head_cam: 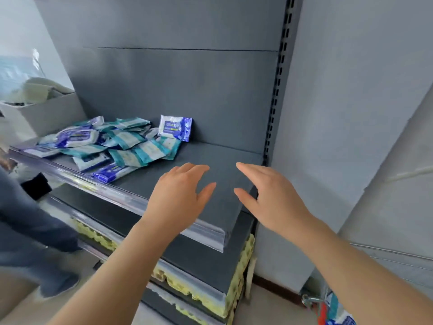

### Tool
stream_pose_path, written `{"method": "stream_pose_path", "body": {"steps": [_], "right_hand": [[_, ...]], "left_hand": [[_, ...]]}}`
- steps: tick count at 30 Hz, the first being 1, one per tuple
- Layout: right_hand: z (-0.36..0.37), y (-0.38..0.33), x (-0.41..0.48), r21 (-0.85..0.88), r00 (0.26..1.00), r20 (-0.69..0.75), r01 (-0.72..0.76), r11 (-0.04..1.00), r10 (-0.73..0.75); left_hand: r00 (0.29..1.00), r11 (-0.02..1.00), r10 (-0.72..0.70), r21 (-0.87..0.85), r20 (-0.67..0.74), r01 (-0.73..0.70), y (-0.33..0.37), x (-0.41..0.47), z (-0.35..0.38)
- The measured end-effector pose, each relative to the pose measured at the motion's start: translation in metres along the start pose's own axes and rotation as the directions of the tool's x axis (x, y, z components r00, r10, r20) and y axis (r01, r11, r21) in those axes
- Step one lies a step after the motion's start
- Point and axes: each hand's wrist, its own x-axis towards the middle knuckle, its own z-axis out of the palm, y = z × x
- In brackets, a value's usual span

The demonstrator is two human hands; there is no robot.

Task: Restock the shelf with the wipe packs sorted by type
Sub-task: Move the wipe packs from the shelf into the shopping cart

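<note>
Fingers of both hands are straight and spread, holding nothing: left hand and right hand hover over the bare right part of the shelf. Left of them on that shelf lies a jumbled heap of wipe packs, with one blue pack upright against the shelf's back panel

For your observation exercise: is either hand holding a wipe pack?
No, the left hand and right hand are open over the shelf, apart from the wipe packs.

Light was bright, even | shadows on the shelf were faint, soft | glare streaked its front rail | person's leg beyond the shelf's left end was blurred | wide-angle bowed the slotted upright
</note>
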Motion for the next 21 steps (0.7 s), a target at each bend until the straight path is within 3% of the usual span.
{"method": "stream_pose_path", "body": {"steps": [8, 16, 21], "right_hand": [[0.058, -0.063, 0.085, 0.029, 0.996, 0.022, -0.086, 0.996, 0.085], [0.122, -0.060, 0.194, 0.100, 0.980, 0.036, -0.199, 0.975, 0.197], [0.164, -0.046, 0.257, 0.135, 0.956, 0.064, -0.291, 0.947, 0.285]], "left_hand": [[0.995, 0.998, -0.058, 0.037, 0.075, 0.055, -0.130, 0.037, -0.020], [0.987, 0.986, -0.123, 0.128, 0.107, 0.109, -0.232, 0.116, -0.001], [0.966, 0.977, -0.169, 0.160, 0.195, 0.139, -0.283, 0.161, 0.014]]}}
